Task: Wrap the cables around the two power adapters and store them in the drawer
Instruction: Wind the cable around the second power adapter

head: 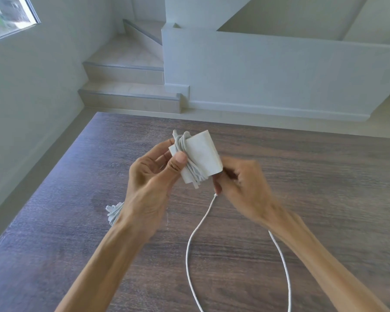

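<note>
Over the middle of the wooden counter (302,176), the left hand (149,183) grips a white power adapter (200,156), thumb pressing the turns already wound. At its 4 o'clock the right hand (241,183) pinches the loose cable (190,242), which loops toward 6 o'clock. Winding is midway; next, another taut turn. A second wrapped adapter (114,213) lies at 8 o'clock.

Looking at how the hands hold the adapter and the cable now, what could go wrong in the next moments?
1. The left hand holds the coils on the white power adapter mainly with its thumb; if that grip eases, the wraps may spring loose.
2. A long loop of loose white cable trails across the wooden table under the right hand; it could catch on the right forearm.
3. The other wrapped adapter lies partly hidden beside the left wrist and might be knocked.
</note>
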